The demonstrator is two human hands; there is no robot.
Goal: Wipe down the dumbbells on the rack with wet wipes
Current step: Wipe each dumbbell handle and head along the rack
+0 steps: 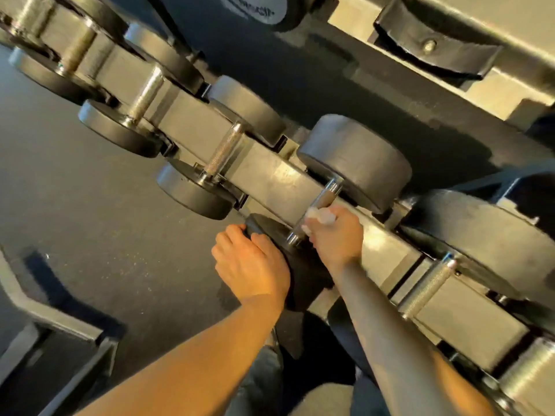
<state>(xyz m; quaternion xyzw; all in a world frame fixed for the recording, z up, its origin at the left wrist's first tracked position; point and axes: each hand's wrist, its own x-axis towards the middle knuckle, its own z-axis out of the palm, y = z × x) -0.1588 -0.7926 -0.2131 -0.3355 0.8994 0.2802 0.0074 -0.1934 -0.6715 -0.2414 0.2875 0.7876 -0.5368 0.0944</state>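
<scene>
Dumbbells [192,187] are ranged in a slanting row along the lower rack rail [270,172], with their round black heads set to either side of it and their knurled steel handles laid across it. One dumbbell [357,160] in the middle of the row is held by both hands. Its handle [329,195] is gripped towards the nearer end by the right hand [338,235], whose fingers are curled round the bar with a white wet wipe [322,217] bunched against the metal. Crumpled wipe is seen at the top of the fist. The near head [303,271] of the same dumbbell is covered by the left hand [249,265], whose fingers are bent over its rim in a firm hold. Dark speckled floor [90,205] is seen to the left of the rack. An upper shelf [495,88] with a black cradle [435,40] is seen at the top right.
</scene>
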